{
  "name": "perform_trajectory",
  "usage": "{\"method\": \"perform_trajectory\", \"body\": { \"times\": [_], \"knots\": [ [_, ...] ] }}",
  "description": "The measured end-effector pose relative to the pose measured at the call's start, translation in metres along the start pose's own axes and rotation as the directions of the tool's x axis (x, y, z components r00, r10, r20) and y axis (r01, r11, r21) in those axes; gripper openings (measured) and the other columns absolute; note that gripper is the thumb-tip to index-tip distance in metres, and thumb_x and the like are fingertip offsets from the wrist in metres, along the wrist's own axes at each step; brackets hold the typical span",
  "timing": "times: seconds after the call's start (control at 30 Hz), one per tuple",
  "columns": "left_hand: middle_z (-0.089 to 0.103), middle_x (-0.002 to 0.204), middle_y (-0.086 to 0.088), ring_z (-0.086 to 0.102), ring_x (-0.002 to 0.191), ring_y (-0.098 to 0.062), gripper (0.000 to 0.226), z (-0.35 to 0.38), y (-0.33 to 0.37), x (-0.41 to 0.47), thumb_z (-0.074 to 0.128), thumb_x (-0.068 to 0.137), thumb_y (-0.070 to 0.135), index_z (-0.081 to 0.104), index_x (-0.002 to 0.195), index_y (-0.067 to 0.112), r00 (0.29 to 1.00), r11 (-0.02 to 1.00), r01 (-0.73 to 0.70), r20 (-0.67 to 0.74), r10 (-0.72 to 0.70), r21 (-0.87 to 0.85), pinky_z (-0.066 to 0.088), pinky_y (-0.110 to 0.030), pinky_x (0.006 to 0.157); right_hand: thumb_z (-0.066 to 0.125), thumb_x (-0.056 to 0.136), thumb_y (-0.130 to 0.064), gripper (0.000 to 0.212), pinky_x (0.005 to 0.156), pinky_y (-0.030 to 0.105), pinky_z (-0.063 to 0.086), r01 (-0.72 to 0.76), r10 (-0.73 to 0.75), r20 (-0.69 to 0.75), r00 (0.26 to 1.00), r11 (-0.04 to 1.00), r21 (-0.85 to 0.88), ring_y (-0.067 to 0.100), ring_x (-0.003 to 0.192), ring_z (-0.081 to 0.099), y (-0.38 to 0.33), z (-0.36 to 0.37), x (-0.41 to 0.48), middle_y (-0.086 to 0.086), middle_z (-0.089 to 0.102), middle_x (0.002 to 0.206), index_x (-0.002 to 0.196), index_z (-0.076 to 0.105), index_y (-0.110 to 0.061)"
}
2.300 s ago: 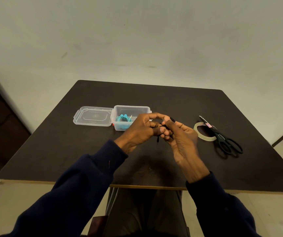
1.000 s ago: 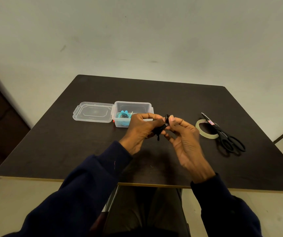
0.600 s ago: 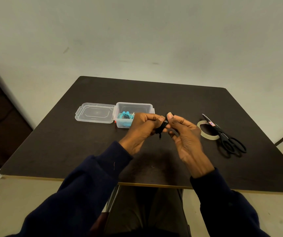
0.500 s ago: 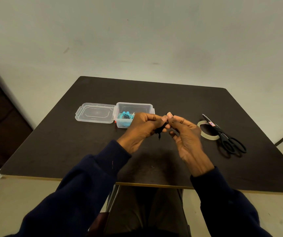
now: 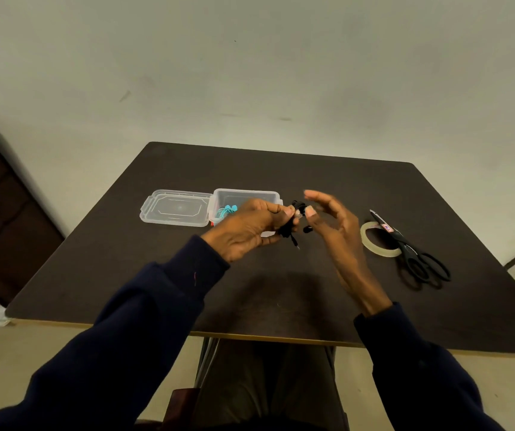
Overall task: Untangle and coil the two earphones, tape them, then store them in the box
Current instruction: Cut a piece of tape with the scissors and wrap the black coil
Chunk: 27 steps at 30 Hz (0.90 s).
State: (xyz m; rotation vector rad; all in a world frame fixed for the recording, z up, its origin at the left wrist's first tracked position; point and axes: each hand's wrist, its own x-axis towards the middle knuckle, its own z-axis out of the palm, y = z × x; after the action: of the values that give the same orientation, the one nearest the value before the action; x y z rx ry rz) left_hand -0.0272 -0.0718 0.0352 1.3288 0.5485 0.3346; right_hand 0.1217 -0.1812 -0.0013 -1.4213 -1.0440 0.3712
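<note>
- Pinching a coiled black earphone just right of frame centre, the left hand curls its thumb and fingers round the bundle; a short cable end with the plug hangs below it.
- The right hand faces it with fingers spread and lifted clear of the bundle. Only the thumb tip sits against the coil's top, next to the left thumb.
- Both hands are held above the dark table, not resting on it.
- A clear box stands behind the left hand, with a teal earphone lying inside at its left end.
- Its lid lies open and flat to the left of the box, joined along the shared edge.
- At the right of the frame a tape roll lies flat, and black scissors rest across its far rim, handles toward the lower right.
</note>
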Motion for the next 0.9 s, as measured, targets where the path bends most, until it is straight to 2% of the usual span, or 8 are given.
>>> {"method": "perform_trajectory", "body": {
  "times": [0.1,0.17,0.27,0.33,0.5,0.67,0.8,0.9],
  "knots": [
    [0.074,0.095,-0.006,0.07,0.094,-0.018,0.021,-0.008,0.009,-0.001,0.071,0.085,0.022,0.071,0.101,0.008,0.994,0.993,0.084,0.081,-0.077,-0.083,0.051,-0.035,0.089,0.06,0.1,-0.012,0.035,0.093,0.03,0.056,0.118,-0.115,0.194,0.974,0.993,-0.004,0.017,0.122,0.064,0.0,-0.005,0.008,0.005,0.067,0.131,0.134,0.062,-0.008],
    [0.073,0.092,-0.004,0.069,0.09,-0.017,0.024,-0.011,0.011,-0.003,0.071,0.08,0.026,0.071,0.098,0.01,0.99,0.989,0.1,0.113,-0.088,-0.106,0.051,-0.034,0.086,0.061,0.1,-0.007,0.029,0.081,0.031,0.06,0.118,-0.114,0.17,0.979,0.993,-0.015,0.018,0.109,0.07,-0.001,-0.007,0.01,0.004,0.073,0.12,0.128,0.067,-0.005],
    [0.073,0.093,-0.004,0.069,0.09,-0.015,0.026,-0.016,0.009,-0.003,0.072,0.08,0.03,0.072,0.096,0.009,0.989,0.989,0.095,0.128,-0.08,-0.117,0.051,-0.031,0.084,0.066,0.097,-0.008,0.024,0.082,0.036,0.062,0.118,-0.113,0.113,0.987,0.992,-0.042,0.017,0.102,0.074,0.002,-0.009,0.01,0.004,0.077,0.11,0.12,0.073,-0.007],
    [0.073,0.095,-0.006,0.069,0.091,-0.014,0.025,-0.016,0.006,-0.003,0.074,0.08,0.027,0.073,0.097,0.009,0.991,0.993,0.079,0.115,-0.069,-0.084,0.051,-0.029,0.082,0.068,0.096,-0.01,0.022,0.073,0.039,0.064,0.108,-0.103,0.1,0.99,0.993,-0.052,0.017,0.097,0.075,0.0,-0.007,0.009,0.004,0.077,0.107,0.117,0.074,-0.007],
    [0.076,0.097,-0.013,0.071,0.086,-0.013,0.017,-0.004,-0.005,-0.003,0.077,0.085,0.015,0.075,0.101,0.008,0.995,0.991,-0.083,-0.047,0.089,0.109,0.057,-0.018,0.069,0.069,0.095,-0.008,0.02,0.067,0.028,0.062,0.113,-0.11,0.078,0.991,0.993,-0.026,0.014,0.09,0.076,0.0,-0.002,0.006,0.001,0.078,0.102,0.114,0.075,-0.005],
    [0.075,0.097,-0.018,0.071,0.086,-0.019,0.026,-0.002,-0.016,0.0,0.075,0.089,0.019,0.073,0.106,0.0,0.958,0.941,-0.241,-0.096,0.27,0.24,0.058,-0.023,0.074,0.068,0.095,-0.008,0.019,0.066,0.026,0.062,0.112,-0.109,0.055,0.993,0.993,-0.047,0.012,0.087,0.076,0.0,-0.002,0.005,-0.001,0.077,0.1,0.113,0.075,-0.005],
    [0.076,0.095,-0.01,0.074,0.093,-0.021,0.029,0.002,-0.02,0.001,0.084,0.08,0.011,0.073,0.104,0.002,0.94,0.882,-0.27,-0.092,0.328,0.387,0.061,-0.032,0.085,0.069,0.095,-0.01,0.018,0.066,0.028,0.062,0.092,-0.091,0.039,0.995,0.995,-0.041,0.013,0.087,0.076,0.002,-0.001,0.006,0.002,0.078,0.099,0.111,0.076,-0.006],
    [0.077,0.094,-0.008,0.074,0.091,-0.019,0.021,0.002,-0.023,0.002,0.082,0.082,0.013,0.074,0.101,0.006,0.921,0.862,-0.298,-0.113,0.373,0.411,0.061,-0.034,0.085,0.069,0.095,-0.01,0.02,0.064,0.031,0.062,0.087,-0.086,0.044,0.995,0.995,-0.041,0.016,0.086,0.076,0.005,0.001,0.006,0.005,0.078,0.101,0.113,0.076,-0.004]
  ]
}}
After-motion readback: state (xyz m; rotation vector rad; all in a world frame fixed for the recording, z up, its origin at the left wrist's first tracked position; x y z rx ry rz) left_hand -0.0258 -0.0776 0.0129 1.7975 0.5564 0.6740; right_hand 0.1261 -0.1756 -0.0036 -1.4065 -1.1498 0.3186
